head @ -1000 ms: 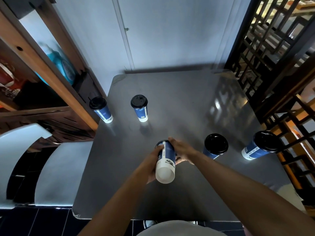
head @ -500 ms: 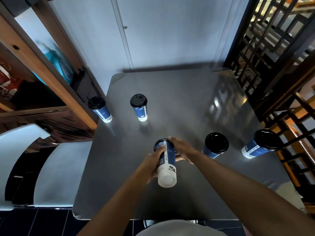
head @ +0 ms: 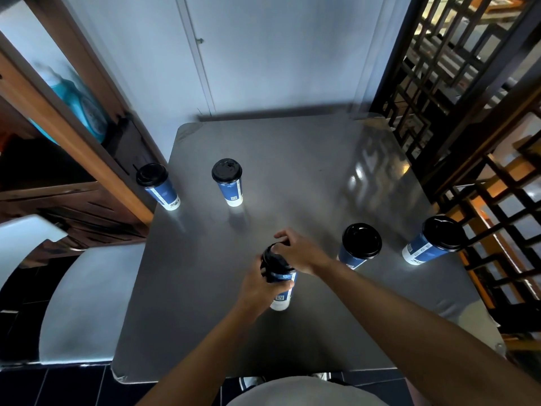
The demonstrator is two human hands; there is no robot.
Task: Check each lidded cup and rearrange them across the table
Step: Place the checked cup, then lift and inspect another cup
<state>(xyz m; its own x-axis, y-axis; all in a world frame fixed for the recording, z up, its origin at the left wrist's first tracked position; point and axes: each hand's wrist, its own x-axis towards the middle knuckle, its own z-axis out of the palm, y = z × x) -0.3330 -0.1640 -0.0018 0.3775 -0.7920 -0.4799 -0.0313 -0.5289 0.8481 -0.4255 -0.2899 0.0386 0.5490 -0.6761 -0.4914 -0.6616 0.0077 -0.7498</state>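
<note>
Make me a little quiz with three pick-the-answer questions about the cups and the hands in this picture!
1. Where is the held cup?
A. near the table's front middle
B. on the chair
C. on the shelf

2. How many lidded cups are there in all?
A. three
B. five
C. seven

3. What is the right hand doing?
A. resting flat on the table
B. holding the cup's black lid
C. hanging by the side

Answers:
1 A, it is over the grey table, close to the person.
2 B, one is held and four stand around it.
3 B, its fingers curl over the lid while the left hand grips the cup's side.
</note>
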